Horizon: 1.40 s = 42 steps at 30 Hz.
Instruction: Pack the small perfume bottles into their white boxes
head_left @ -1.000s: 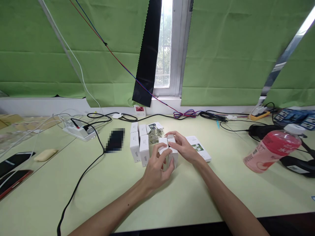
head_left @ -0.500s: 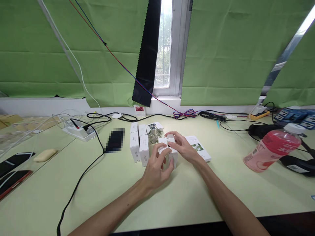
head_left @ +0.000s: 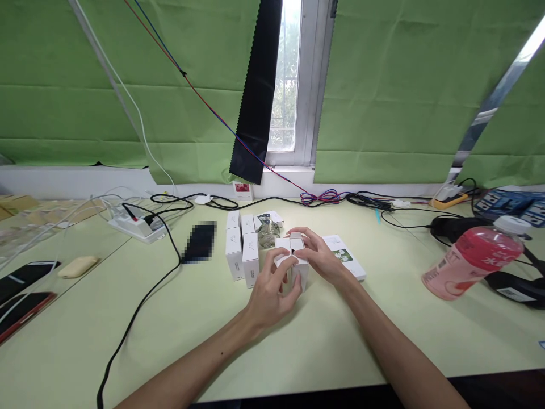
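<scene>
Both hands wrapped round a small white box [head_left: 293,258] standing mid-desk, just right of the row of boxes [head_left: 242,250]. Left hand [head_left: 270,292] clamped on the near side, thumb and fingers up on the top edge; right hand [head_left: 319,258] cupped over the far side, fingertips at the top flaps. Flaps look partly open, dark gap showing.

Could easily go sideways here: glass jar [head_left: 267,234] sitting right behind, so one nudge from a knuckle could tip it. Squeezing too hard might crush the thin card. Flap could tear if pulled crooked.

Versus a second ago: barely any change, same grip, same spot, view shifted a touch.
</scene>
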Tool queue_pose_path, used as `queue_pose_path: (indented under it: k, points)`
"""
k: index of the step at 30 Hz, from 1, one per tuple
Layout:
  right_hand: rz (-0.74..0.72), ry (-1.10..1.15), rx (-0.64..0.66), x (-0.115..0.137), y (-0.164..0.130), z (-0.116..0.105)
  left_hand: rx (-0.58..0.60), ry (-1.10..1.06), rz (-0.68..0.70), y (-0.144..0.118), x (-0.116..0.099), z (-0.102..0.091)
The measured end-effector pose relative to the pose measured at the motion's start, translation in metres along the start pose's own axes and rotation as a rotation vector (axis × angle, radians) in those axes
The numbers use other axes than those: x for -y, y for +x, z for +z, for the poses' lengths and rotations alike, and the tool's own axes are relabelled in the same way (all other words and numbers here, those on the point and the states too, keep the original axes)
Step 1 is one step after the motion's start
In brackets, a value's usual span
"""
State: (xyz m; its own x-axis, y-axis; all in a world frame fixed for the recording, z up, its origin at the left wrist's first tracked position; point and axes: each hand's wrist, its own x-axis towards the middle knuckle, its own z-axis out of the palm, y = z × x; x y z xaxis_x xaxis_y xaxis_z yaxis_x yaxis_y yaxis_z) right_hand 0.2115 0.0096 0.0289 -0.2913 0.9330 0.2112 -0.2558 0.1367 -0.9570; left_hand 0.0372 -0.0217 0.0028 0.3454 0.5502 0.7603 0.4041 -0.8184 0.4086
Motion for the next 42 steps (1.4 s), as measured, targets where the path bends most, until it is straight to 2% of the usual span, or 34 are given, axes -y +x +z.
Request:
queue_pose_path:
  k: [14, 42]
  points:
    - [0.011, 0.021, -0.102, 0.000, 0.002, 0.010, -0.002, 0.003, 0.003, 0.000, -0.001, 0.000]
    - [0.015, 0.030, -0.101, 0.001, 0.001, 0.012, 0.012, -0.016, -0.010, 0.000, -0.001, 0.000]
